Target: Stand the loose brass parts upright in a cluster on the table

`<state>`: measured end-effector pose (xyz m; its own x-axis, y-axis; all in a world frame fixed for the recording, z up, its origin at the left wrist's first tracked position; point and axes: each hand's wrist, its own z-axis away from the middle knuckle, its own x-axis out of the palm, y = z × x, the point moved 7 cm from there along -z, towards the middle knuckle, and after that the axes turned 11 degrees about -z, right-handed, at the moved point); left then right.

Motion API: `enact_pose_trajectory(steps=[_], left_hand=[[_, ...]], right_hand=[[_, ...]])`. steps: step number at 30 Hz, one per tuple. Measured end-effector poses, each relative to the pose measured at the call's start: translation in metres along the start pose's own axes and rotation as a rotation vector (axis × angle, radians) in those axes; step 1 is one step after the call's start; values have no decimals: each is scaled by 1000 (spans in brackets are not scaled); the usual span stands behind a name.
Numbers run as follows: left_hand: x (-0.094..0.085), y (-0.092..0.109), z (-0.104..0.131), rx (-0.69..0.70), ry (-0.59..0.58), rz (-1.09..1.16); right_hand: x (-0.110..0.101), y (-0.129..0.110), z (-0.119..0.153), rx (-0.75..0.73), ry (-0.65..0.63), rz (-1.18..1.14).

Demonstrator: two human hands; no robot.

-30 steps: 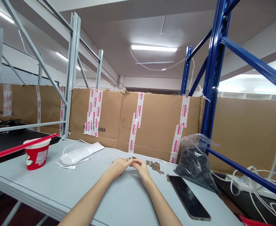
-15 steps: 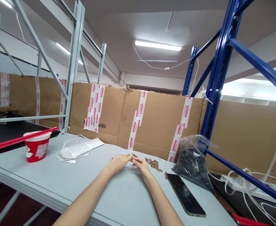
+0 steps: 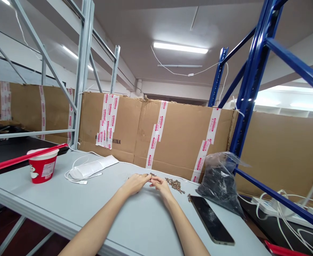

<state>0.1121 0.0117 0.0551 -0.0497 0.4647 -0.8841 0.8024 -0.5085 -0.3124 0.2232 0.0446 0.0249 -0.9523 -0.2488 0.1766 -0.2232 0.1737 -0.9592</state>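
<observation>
Your left hand (image 3: 136,183) and right hand (image 3: 160,185) meet at the centre of the frame, just below the middle, over the grey worktop (image 3: 135,220). Their fingertips come together, the fingers bent and close; whether anything is pinched between them, you cannot tell at this size. A few small bronze-coloured metal pieces (image 3: 152,174) lie just beyond your fingertips, and a larger loose pile of small bronze-coloured pieces (image 3: 175,185) lies to the right of your right hand. Farther right, a few more sit by the top corner of a black rectangular phone (image 3: 212,219), at the lower right. Behind the phone slumps a clear plastic bag with dark contents (image 3: 220,185). At the left of the frame stands a red paper cup with a white rim (image 3: 42,167), a long red strip (image 3: 25,158) across its top.
</observation>
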Motion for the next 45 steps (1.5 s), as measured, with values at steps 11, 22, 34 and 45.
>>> enact_pose_trajectory(steps=[11,22,34,45], left_hand=[[-6,3,-2,-65,45,67],[5,-7,-6,-202,51,111],[8,-16,-4,-285,79,336],[3,-16,-4,-226,81,355]], right_hand=[[4,-3,3,-48,6,-47],[10,-3,2,-94,22,-66],[20,-37,19,-476,68,610],[17,-39,19,-536,83,693]])
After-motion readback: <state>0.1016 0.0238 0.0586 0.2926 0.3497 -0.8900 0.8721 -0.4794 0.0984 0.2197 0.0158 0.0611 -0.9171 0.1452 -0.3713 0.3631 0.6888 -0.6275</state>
